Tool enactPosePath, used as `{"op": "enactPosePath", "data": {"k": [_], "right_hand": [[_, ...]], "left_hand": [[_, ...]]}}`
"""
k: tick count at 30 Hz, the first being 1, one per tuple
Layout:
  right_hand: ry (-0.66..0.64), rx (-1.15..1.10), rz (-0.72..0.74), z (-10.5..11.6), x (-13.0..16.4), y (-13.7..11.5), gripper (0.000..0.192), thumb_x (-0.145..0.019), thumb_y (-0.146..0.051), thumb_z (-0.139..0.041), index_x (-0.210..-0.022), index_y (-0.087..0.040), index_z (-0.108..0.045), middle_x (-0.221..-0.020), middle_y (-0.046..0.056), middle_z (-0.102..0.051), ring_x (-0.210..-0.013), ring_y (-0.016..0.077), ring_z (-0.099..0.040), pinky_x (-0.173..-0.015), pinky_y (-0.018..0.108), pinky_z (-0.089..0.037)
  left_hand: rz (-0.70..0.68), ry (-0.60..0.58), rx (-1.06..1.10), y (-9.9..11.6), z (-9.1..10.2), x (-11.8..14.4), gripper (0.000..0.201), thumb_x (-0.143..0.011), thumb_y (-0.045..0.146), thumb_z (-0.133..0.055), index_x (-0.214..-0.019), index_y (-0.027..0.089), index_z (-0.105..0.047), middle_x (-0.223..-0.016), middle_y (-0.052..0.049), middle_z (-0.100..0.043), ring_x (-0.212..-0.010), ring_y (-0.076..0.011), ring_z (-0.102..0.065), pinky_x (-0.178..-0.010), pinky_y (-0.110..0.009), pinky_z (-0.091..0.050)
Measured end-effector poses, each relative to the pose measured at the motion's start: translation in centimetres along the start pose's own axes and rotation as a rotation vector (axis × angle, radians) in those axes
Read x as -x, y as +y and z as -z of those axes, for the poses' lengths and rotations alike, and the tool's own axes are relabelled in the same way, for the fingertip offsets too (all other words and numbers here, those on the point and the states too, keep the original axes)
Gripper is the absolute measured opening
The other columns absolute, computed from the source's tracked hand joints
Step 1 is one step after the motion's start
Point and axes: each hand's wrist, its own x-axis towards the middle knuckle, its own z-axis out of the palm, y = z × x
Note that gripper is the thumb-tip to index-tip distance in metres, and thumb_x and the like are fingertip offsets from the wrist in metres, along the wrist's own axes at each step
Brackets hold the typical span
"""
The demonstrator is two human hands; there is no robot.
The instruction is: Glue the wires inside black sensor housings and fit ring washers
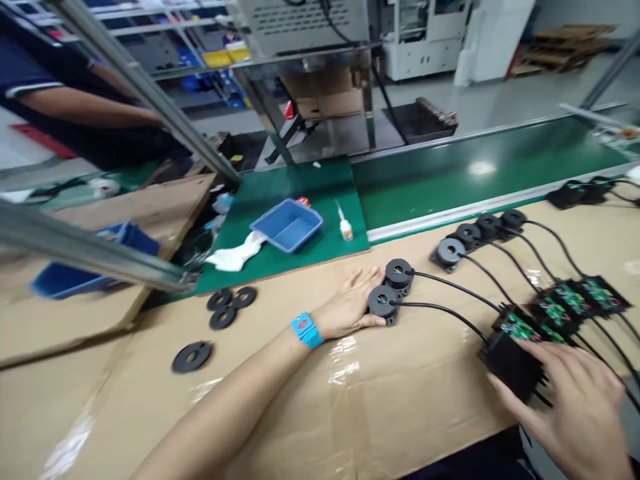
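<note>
I am resting my left hand flat at the frame's centre, fingers together, touching the nearer of two round black coil units on the cardboard bench top. At lower right my right hand is lying spread, fingertips on a black box wired to those units. Loose black discs are lying at centre left.

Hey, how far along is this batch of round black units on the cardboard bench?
Three wired units sit lined up by the belt. In hand: left hand steadies two round units, right hand rests on a black box. Four loose discs lie untouched.
</note>
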Motion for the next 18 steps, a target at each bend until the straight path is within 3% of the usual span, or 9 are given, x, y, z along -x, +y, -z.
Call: {"op": "enactPosePath", "data": {"k": [4, 6, 8, 10, 12, 14, 18], "right_hand": [[-0.082, 0.093, 0.052, -0.9, -0.6, -0.4, 0.070, -0.089, -0.071, -0.064, -0.135, -0.020, -0.055, -0.114, 0.016, -0.070, -0.108, 0.0391, -0.064, -0.099, 0.060, -0.043], [-0.139, 0.016, 0.066, 0.0, -1.4, 0.6, 0.077, -0.087, -0.075, -0.063, -0.141, -0.021, -0.052, -0.120, 0.015, -0.067, -0.113, 0.0360, -0.062, -0.102, 0.056, -0.043], [-0.146, -0.075, -0.003, 1.4, -3.4, 3.1, 0.066, -0.090, -0.073, -0.061, -0.138, -0.027, -0.056, -0.123, 0.011, -0.066, -0.116, 0.0320, -0.061, -0.103, 0.051, -0.045], [-0.107, -0.082, -0.139, 2.5, -6.7, 7.1, 0.054, -0.094, -0.070, -0.056, -0.129, -0.030, -0.060, -0.123, 0.008, -0.066, -0.119, 0.0294, -0.061, -0.105, 0.048, -0.046], [-0.088, -0.049, -0.243, 2.6, -11.1, 12.4, 0.060, -0.096, -0.071, -0.051, -0.135, -0.027, -0.056, -0.127, 0.012, -0.063, -0.118, 0.0287, -0.061, -0.102, 0.045, -0.050], [-0.101, -0.001, -0.346, 1.5, -15.9, 17.9, 0.071, -0.091, -0.075, -0.054, -0.142, -0.025, -0.052, -0.135, 0.016, -0.058, -0.122, 0.0318, -0.060, -0.103, 0.048, -0.051], [-0.208, 0.126, -0.483, -2.6, -24.3, 26.5, 0.097, -0.077, -0.082, -0.066, -0.154, -0.028, -0.043, -0.163, 0.022, -0.031, -0.150, 0.0486, -0.031, -0.117, 0.066, -0.032]], "left_hand": [[-0.061, 0.065, -0.046, -1.0, 0.5, -4.6, 0.099, -0.095, 0.075, -0.045, -0.168, 0.022, -0.005, -0.174, -0.018, -0.015, -0.162, -0.0398, -0.010, -0.130, -0.064, -0.014], [-0.082, 0.111, -0.061, -1.4, 0.5, -6.1, 0.096, -0.096, 0.075, -0.044, -0.168, 0.022, -0.007, -0.173, -0.018, -0.019, -0.162, -0.0408, -0.012, -0.129, -0.066, -0.018], [-0.101, 0.158, -0.074, -1.7, 0.3, -6.8, 0.096, -0.097, 0.075, -0.042, -0.168, 0.022, -0.007, -0.173, -0.018, -0.022, -0.161, -0.0414, -0.016, -0.128, -0.067, -0.020], [-0.107, 0.217, -0.062, -1.9, 0.0, -6.7, 0.098, -0.096, 0.077, -0.040, -0.168, 0.022, -0.005, -0.172, -0.018, -0.024, -0.160, -0.0415, -0.022, -0.127, -0.066, -0.023], [-0.068, 0.290, 0.005, -2.1, -0.4, -6.1, 0.097, -0.096, 0.077, -0.039, -0.168, 0.024, -0.002, -0.172, -0.018, -0.025, -0.158, -0.0407, -0.028, -0.126, -0.064, -0.029], [0.001, 0.359, 0.108, -2.4, -0.9, -5.4, 0.092, -0.098, 0.075, -0.036, -0.168, 0.027, -0.001, -0.172, -0.017, -0.026, -0.156, -0.0394, -0.033, -0.125, -0.064, -0.032], [0.076, 0.470, 0.218, -2.5, -1.6, -4.7, 0.090, -0.096, 0.077, -0.035, -0.167, 0.029, -0.006, -0.166, -0.018, -0.038, -0.149, -0.0394, -0.045, -0.122, -0.067, -0.036]]}}
